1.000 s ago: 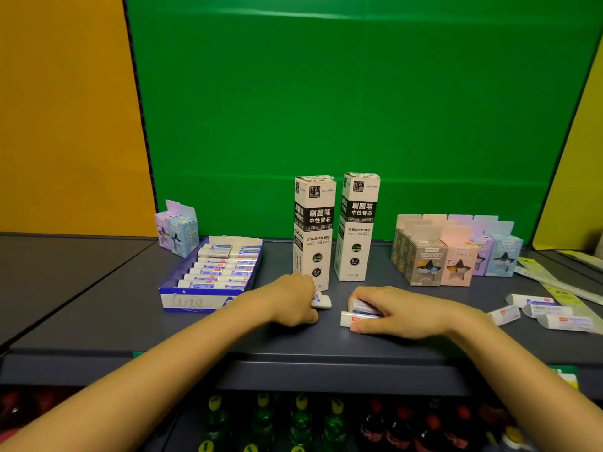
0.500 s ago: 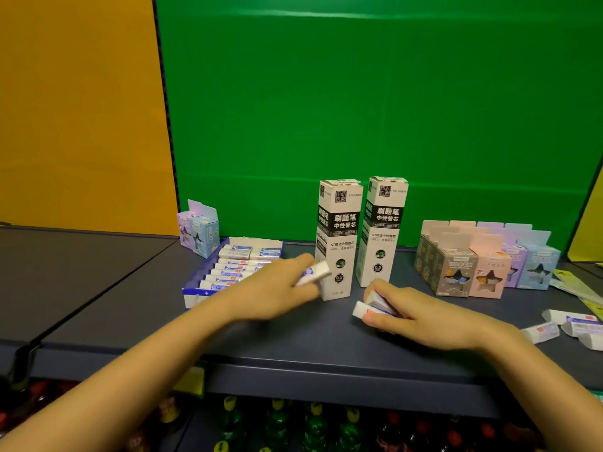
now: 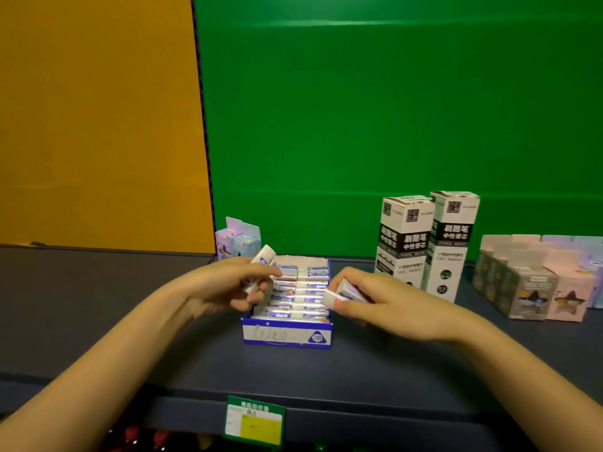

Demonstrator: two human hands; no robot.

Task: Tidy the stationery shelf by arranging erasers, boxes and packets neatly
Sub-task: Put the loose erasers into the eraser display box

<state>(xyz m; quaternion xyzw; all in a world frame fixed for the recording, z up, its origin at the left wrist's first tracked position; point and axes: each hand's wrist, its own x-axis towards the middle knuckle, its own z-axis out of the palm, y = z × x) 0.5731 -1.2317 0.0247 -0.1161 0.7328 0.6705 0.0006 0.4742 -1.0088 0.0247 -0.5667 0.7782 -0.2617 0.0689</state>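
A person's left hand (image 3: 228, 285) pinches 1 eraser (image 3: 265, 256), tilted up toward 1 o'clock, at the 9 o'clock edge of the blue eraser tray (image 3: 287, 334) on the shelf (image 3: 98, 321). The right hand (image 3: 381, 301), at the tray's 3 o'clock, grips more erasers (image 3: 339, 293) pointing toward 10 o'clock. The rows run 9-to-3, so each likely needs turning.

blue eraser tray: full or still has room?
Nearly full. The blue eraser tray shows two columns of erasers packed front to back. The left hand and right hand hide parts, so free slots cannot be ruled out.
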